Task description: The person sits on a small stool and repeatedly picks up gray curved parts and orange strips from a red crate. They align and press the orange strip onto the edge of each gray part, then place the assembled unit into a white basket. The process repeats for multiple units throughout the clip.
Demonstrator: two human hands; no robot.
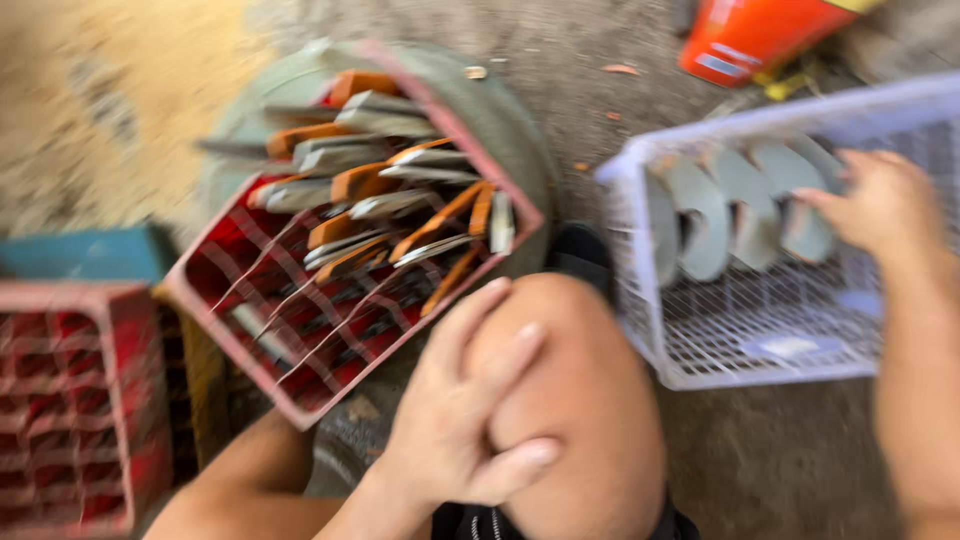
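My left hand [468, 405] rests flat on my bent knee [575, 400], fingers spread, holding nothing. My right hand [880, 205] reaches into a white mesh basket [760, 340] at the right and touches the rightmost of several curved grey metal blades [715, 215] standing in a row; whether it grips one is blurred. To the left of the knee, a red plastic crate [300, 390] sits tilted on a grey-green drum [500, 120] and holds several knives with orange wooden handles [400, 205].
A second red crate [70, 400] stands at the lower left beside a blue box [85, 255]. An orange container [755, 35] lies at the top right. The ground [780, 460] is bare dirt; sandy material [90, 100] lies at the upper left.
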